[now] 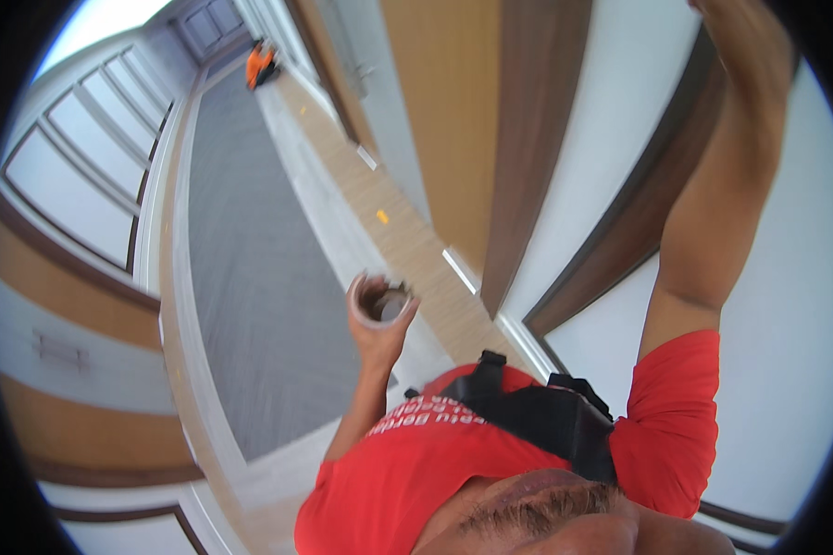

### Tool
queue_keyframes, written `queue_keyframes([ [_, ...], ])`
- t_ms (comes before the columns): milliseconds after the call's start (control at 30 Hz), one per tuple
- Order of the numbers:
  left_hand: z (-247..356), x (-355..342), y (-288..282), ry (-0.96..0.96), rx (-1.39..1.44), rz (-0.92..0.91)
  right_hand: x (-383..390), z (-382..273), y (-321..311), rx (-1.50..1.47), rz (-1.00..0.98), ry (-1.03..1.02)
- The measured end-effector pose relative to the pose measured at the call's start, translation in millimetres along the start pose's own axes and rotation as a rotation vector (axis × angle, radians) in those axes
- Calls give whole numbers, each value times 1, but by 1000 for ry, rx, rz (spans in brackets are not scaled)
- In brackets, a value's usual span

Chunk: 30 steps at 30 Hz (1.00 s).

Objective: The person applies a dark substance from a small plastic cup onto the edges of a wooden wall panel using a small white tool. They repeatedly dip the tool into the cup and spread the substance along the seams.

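My left hand (379,335) is wrapped round a cup-like round container (368,317) with a pale rim, held out over the floor in front of me. Its mouth faces up; the inside looks brown and grey, and blur hides what is in it. My right arm (713,217) is raised high beside the wall, bent at the elbow. At the top edge of the picture that arm runs out of view, so the right hand and anything it touches are hidden. White wall panels with dark brown trim (639,194) lie nearest to this arm.
A long corridor with grey carpet (250,277) and a tan border stretches ahead. A person in orange (257,67) sits low at its far end by the right wall. Wooden doors (444,111) line the right; a wood-banded wall (93,407) stands left. Yellow marks (382,216) dot the border.
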<state>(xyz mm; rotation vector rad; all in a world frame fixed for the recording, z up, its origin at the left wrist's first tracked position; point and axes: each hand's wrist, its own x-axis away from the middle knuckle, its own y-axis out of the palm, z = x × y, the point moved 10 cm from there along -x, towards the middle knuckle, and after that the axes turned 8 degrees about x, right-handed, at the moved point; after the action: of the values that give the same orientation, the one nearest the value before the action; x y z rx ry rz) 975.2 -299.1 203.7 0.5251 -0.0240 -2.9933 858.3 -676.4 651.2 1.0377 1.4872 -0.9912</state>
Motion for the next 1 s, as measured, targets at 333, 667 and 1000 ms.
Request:
queue_keyframes([
  [333,45,5,31,254,-125,-159,262,-93,116,-731,-1022,169],
  [667,62,0,50,417,-238,-268,308,-125,158,-565,-1134,-78],
  [1000,56,3,55,416,-260,-273,328,-132,165,-503,-1197,-167],
])
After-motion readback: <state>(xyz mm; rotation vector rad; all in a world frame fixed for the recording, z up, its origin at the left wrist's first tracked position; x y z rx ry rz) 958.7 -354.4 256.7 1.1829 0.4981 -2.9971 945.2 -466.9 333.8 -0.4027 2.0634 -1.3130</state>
